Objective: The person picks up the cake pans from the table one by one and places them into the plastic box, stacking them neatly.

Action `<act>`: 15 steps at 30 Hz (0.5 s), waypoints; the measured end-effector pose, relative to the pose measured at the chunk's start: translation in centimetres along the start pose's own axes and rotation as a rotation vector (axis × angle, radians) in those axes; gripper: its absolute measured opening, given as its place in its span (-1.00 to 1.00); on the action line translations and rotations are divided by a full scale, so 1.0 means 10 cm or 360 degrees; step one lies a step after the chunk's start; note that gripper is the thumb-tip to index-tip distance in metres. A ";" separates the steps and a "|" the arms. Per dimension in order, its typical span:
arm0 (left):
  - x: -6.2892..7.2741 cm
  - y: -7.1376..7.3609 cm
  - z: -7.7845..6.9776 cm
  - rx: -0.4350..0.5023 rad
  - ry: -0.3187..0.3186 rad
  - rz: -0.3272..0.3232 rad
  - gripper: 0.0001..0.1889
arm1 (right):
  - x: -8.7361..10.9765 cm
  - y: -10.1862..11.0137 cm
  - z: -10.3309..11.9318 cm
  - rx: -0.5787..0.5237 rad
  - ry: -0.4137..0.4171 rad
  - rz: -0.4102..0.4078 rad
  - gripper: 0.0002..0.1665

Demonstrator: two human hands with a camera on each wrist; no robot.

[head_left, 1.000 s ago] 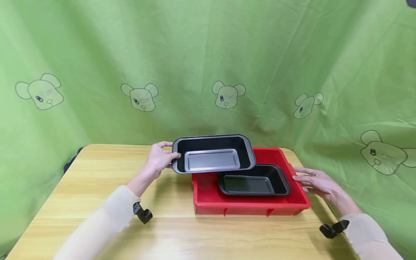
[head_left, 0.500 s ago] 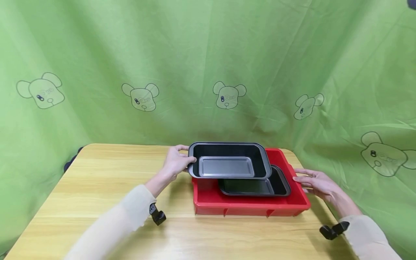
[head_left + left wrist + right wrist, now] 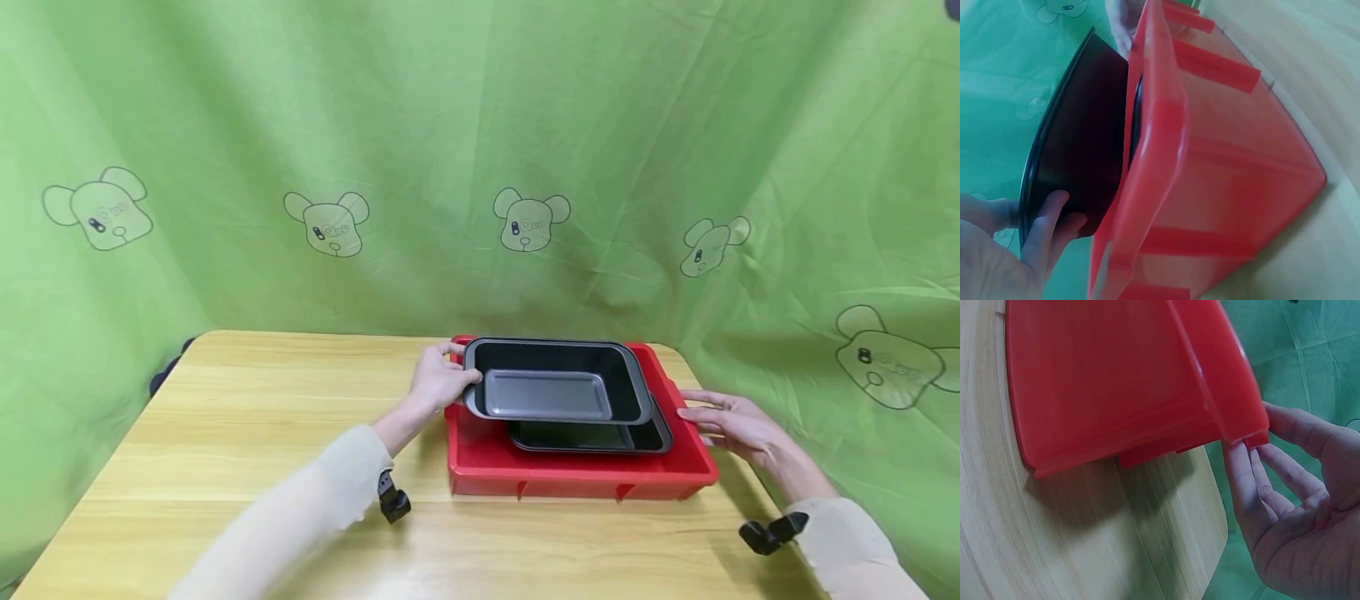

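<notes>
My left hand [image 3: 437,382] pinches the left end of a dark grey loaf pan [image 3: 551,393], thumb inside the rim and fingers against the outer wall. In the left wrist view this pan [image 3: 1079,125] is close over the rim of a red plastic bin [image 3: 1229,200]. A second loaf pan [image 3: 657,435] lies inside the bin, largely covered by the held one in the head view. At the bin's right side, my right hand [image 3: 738,423] grips the rim; in the right wrist view its fingers [image 3: 1242,487] reach under the rim's edge.
The bin stands on a light wooden table [image 3: 255,417], toward its back right. A green curtain [image 3: 420,100] with bear-head drawings hangs behind the table and around its sides. Each wrist carries a small black camera [image 3: 393,498].
My left hand has carried the loaf pan rightward and down, from beside the bin to over it, covering more of the second pan. My right hand and the bin have stayed put.
</notes>
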State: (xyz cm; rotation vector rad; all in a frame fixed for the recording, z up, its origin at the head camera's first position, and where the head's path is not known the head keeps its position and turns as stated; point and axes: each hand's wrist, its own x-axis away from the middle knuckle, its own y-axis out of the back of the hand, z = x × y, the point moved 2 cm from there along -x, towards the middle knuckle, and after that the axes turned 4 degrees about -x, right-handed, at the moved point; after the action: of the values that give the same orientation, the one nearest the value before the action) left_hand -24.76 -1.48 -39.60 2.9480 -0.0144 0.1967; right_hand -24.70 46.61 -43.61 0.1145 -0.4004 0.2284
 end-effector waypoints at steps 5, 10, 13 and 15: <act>0.01 -0.14 0.02 -0.0020 -0.0026 0.0007 -0.56 | 0.01 0.00 0.00 0.0013 0.0002 0.0012 -0.68; 0.02 -0.25 0.03 0.0018 -0.0004 0.0028 -0.55 | 0.01 0.00 0.01 0.0039 -0.0009 -0.0005 -0.70; 0.02 -0.31 0.03 0.0039 0.0008 0.0032 -0.56 | 0.01 -0.01 0.01 0.0038 -0.0011 -0.0008 -0.71; 0.03 -0.34 0.04 0.0050 0.0014 0.0030 -0.56 | 0.01 0.00 0.01 0.0037 -0.0001 0.0013 -0.71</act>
State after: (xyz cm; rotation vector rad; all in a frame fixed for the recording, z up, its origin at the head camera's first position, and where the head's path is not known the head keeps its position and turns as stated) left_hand -24.38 1.79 -40.55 2.9790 -0.0381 0.2144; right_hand -24.68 46.58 -43.46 0.1359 -0.3992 0.2413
